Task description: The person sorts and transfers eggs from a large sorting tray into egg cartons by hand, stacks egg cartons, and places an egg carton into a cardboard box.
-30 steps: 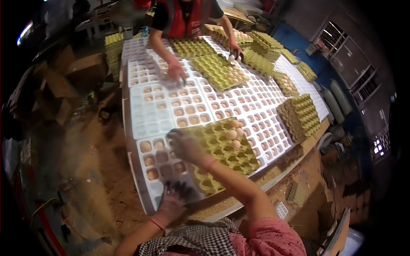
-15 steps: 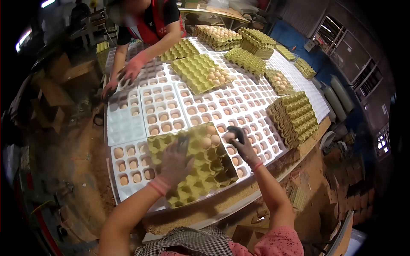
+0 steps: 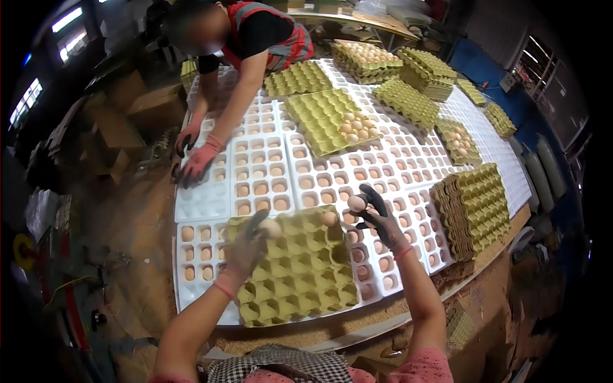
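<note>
My left hand (image 3: 246, 251), in a dark-fingered glove, is closed on an egg (image 3: 271, 229) above the left part of a yellow-green egg tray (image 3: 295, 281). Another egg (image 3: 329, 219) rests in the tray's far right corner. Between the thumb and fingers of my right hand (image 3: 384, 225) is a pale egg (image 3: 356, 203), held just past that corner. Beneath lies white foam (image 3: 397, 281) with square pockets, many with an egg in them. The egg tray lies on top of this foam and hides part of it.
Across the table a co-worker's gloved hands (image 3: 202, 159) touch the foam. A tray partly filled with eggs (image 3: 316, 118) lies mid-table. To the right stands a stack of egg trays (image 3: 476, 210); more stacks (image 3: 428, 70) are at the back. Cardboard boxes (image 3: 156, 105) sit left of the table.
My left hand, earlier spread over the tray, now grips an egg. Fewer eggs sit in the tray's far corner. My right hand still holds an egg. The co-worker's hands came nearer; the view shifted.
</note>
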A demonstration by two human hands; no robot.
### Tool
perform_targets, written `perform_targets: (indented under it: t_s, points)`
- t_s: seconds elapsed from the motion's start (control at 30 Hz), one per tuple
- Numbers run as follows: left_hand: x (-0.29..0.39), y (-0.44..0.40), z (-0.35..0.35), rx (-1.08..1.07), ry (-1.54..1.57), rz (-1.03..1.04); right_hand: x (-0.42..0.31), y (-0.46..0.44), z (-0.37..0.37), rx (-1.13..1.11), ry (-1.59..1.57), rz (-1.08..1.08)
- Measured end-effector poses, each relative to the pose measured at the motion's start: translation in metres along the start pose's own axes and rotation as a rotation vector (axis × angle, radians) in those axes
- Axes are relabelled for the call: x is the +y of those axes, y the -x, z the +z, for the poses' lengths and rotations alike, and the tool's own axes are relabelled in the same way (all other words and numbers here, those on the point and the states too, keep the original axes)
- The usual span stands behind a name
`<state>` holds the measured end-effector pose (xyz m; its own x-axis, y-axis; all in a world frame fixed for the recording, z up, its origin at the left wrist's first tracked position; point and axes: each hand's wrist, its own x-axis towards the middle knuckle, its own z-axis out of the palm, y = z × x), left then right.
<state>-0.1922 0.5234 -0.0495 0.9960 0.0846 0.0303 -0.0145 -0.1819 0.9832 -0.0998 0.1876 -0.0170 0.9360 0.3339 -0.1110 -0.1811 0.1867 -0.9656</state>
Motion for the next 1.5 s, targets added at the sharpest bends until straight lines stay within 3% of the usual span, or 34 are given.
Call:
perform_targets:
  t_s: [0.03,0.07,0.13,0.17,0.2,0.23,0.27,0.3,0.33,0.4,0.43,0.47,0.5,0.53,0.6,0.7,0.8,0.87,0.9,0.97,1.0,1.03,1.07,1.13,1.17,1.2,1.27,1.33,1.37,1.4,1.47,1.5]
  points:
    - [-0.003,0.010,-0.018,0.029,0.250,-0.109,-0.007,-0.007,0.003,-0.027,0.199,0.007]
    - [-0.009,0.023,-0.036,0.055,0.326,-0.127,0.007,-0.025,-0.003,-0.144,0.765,-0.258]
    - [-0.029,0.047,-0.067,0.233,0.253,-0.026,0.011,-0.034,0.021,-0.223,1.551,-0.356]
    - [-0.027,0.067,-0.085,0.315,0.172,-0.007,0.021,-0.044,0.025,-0.282,1.572,-0.270]
    - [-0.044,0.086,-0.104,0.481,0.433,0.012,0.039,-0.053,0.018,-0.218,1.662,-0.361]
    - [-0.041,0.111,-0.122,0.559,0.341,-0.015,0.036,-0.063,0.016,-0.306,1.566,-0.271]
    - [-0.032,0.131,-0.139,0.630,0.251,-0.032,0.026,-0.060,0.021,-0.300,1.447,-0.389]
    - [-0.013,0.151,-0.148,0.720,0.211,0.004,0.012,-0.058,0.032,-0.281,1.475,-0.292]
    - [-0.005,0.175,-0.161,0.776,0.013,-0.057,0.000,-0.049,0.043,-0.253,1.426,-0.484]
    - [0.013,0.211,-0.168,0.840,-0.044,-0.102,-0.022,-0.032,0.090,-0.178,1.434,-0.530]
    - [0.004,0.230,-0.167,0.849,-0.044,-0.111,-0.021,-0.023,0.119,-0.261,1.252,-0.481]
    - [-0.013,0.248,-0.166,0.826,-0.063,-0.264,-0.019,-0.013,0.152,-0.333,1.070,-0.428]
    - [-0.026,0.258,-0.167,0.799,-0.080,-0.412,-0.020,0.001,0.188,-0.446,1.162,-0.470]
    - [-0.035,0.255,-0.165,0.803,-0.076,-0.409,-0.019,0.015,0.223,-0.558,1.254,-0.516]
    - [-0.042,0.228,-0.153,0.599,-0.367,0.004,0.022,0.021,0.270,-0.740,1.248,-0.691]
    - [-0.041,0.200,-0.148,0.381,-0.851,-0.021,0.114,0.025,0.313,-0.755,1.419,-0.762]
    - [-0.048,0.203,-0.157,0.396,-0.920,-0.038,0.129,0.024,0.334,-0.844,1.656,-0.786]
    - [-0.058,0.220,-0.167,0.459,-0.820,-0.053,0.102,0.033,0.328,-0.673,1.497,-0.649]
    - [-0.073,0.229,-0.172,0.536,-0.609,-0.131,0.081,0.041,0.330,-0.617,1.433,-0.646]
    - [-0.089,0.238,-0.172,0.571,-0.264,-0.289,0.091,0.045,0.331,-0.672,1.535,-0.621]
    - [-0.097,0.239,-0.167,0.559,-0.256,-0.281,0.102,0.046,0.328,-0.727,1.623,-0.602]
    - [-0.111,0.241,-0.157,0.469,-0.453,-0.271,0.142,0.039,0.311,-0.751,1.703,-0.798]
    - [-0.119,0.240,-0.149,0.379,-0.649,-0.258,0.140,0.043,0.311,-0.742,1.713,-0.791]
    - [-0.099,0.237,-0.146,0.397,-0.604,-0.294,0.121,0.052,0.321,-0.693,1.647,-0.759]
    - [-0.104,0.238,-0.151,0.363,-0.457,-0.288,0.099,0.063,0.332,-0.750,1.746,-0.588]
    - [-0.108,0.236,-0.156,0.321,-0.312,-0.277,0.098,0.070,0.335,-0.738,1.755,-0.580]
    - [-0.112,0.234,-0.159,0.305,-0.282,-0.307,0.102,0.091,0.334,-0.781,1.658,-0.427]
    - [-0.116,0.238,-0.158,0.275,-0.252,-0.326,0.138,0.093,0.323,-0.917,1.836,-0.719]
    - [-0.121,0.242,-0.160,0.313,-0.275,-0.356,0.149,0.097,0.319,-0.755,1.661,-0.622]
    - [-0.121,0.236,-0.158,0.349,-0.297,-0.373,0.133,0.096,0.317,-0.769,1.498,-0.505]
    - [-0.084,0.226,-0.152,0.393,-0.292,-0.172,0.128,0.092,0.288,-0.694,1.429,-0.691]
    - [-0.070,0.219,-0.151,0.334,-0.370,-0.199,0.105,0.088,0.277,-0.635,1.464,-0.690]
